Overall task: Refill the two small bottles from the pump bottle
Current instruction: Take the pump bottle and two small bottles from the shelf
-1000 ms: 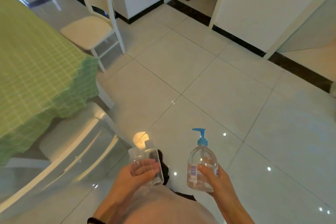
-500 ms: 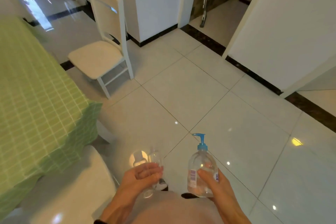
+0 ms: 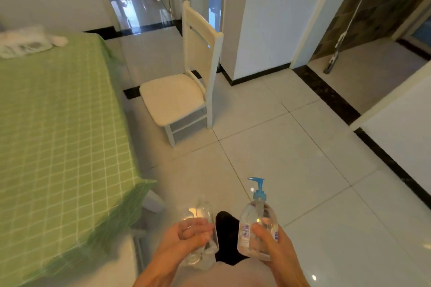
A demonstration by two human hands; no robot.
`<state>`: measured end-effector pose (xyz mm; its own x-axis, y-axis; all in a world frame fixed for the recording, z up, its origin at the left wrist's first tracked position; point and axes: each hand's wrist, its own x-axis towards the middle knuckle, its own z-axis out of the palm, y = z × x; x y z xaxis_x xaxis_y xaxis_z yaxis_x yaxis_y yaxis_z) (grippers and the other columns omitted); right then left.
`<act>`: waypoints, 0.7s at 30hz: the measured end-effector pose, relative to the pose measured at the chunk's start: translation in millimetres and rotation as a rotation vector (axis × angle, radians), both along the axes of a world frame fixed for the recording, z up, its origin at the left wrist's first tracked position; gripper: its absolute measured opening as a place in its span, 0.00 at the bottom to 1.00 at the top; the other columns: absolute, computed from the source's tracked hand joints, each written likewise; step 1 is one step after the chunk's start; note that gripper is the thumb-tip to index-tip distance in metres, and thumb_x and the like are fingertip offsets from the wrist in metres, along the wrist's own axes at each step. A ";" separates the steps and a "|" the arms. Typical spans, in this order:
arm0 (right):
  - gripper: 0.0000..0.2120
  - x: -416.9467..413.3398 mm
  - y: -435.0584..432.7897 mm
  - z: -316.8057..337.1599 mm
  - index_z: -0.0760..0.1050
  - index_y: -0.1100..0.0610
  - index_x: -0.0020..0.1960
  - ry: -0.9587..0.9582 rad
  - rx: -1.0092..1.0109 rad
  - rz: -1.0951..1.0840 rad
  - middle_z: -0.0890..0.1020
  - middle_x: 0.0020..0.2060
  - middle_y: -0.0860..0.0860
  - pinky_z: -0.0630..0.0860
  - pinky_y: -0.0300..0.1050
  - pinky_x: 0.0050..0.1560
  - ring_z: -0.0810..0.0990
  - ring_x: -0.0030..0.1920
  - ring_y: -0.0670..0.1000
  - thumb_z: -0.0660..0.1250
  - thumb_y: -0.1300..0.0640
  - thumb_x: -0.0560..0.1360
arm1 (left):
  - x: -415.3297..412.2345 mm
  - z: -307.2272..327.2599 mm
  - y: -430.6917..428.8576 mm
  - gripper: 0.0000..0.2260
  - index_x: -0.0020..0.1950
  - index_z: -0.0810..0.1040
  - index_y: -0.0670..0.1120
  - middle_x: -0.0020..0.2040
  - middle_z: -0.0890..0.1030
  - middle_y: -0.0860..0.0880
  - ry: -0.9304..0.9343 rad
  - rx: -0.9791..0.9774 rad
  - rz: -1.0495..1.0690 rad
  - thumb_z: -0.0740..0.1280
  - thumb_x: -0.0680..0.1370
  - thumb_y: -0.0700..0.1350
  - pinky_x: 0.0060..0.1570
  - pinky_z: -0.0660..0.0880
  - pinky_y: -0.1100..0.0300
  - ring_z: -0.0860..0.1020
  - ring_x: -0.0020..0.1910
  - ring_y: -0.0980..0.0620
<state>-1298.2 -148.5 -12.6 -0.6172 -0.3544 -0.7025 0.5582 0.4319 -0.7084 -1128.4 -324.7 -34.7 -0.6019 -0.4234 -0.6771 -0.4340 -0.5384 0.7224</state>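
Note:
My right hand [image 3: 275, 247] grips a clear pump bottle [image 3: 257, 221] with a blue pump head, held upright at the bottom centre. My left hand [image 3: 184, 240] is wrapped around two small clear bottles [image 3: 204, 213], held side by side; my fingers hide their middles. Both hands hover at waist height over the tiled floor, a short gap apart. I cannot tell whether the small bottles hold liquid or have caps.
A table with a green checked cloth [image 3: 58, 135] fills the left side, with a white packet [image 3: 23, 41] at its far end. A white chair [image 3: 184, 91] stands ahead beside the table. White walls and doorways lie beyond; a mop [image 3: 342, 37] leans at the right.
The view has tilted up and turned left, so the table and chair fill more of the frame. Both hands keep their hold on the bottles in the same pose.

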 end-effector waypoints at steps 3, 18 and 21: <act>0.17 -51.0 -49.6 3.8 0.79 0.47 0.62 -0.012 -0.004 0.114 0.88 0.52 0.52 0.83 0.51 0.45 0.90 0.45 0.53 0.77 0.51 0.75 | -27.7 6.7 -38.3 0.26 0.62 0.83 0.36 0.54 0.90 0.39 -0.034 -0.004 0.126 0.84 0.65 0.32 0.58 0.83 0.54 0.87 0.59 0.43; 0.19 -167.4 -360.3 1.0 0.76 0.53 0.64 0.047 0.043 0.627 0.84 0.57 0.57 0.82 0.61 0.61 0.84 0.58 0.60 0.77 0.56 0.76 | -60.1 4.4 -228.2 0.23 0.63 0.83 0.42 0.56 0.90 0.45 -0.023 -0.074 0.625 0.79 0.68 0.40 0.57 0.83 0.56 0.88 0.56 0.50; 0.15 -162.9 -427.5 -1.4 0.77 0.48 0.59 0.058 0.039 0.674 0.86 0.55 0.54 0.82 0.56 0.57 0.86 0.56 0.57 0.78 0.54 0.75 | -59.6 -3.2 -284.5 0.20 0.63 0.83 0.43 0.57 0.90 0.47 -0.002 -0.070 0.692 0.78 0.71 0.39 0.55 0.81 0.57 0.88 0.57 0.51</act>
<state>-1461.1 -576.0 -14.1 -0.3071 -0.6504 -0.6948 0.1191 0.6980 -0.7061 -1188.0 -609.2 -37.9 -0.1763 -0.7524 -0.6347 -0.0090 -0.6436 0.7653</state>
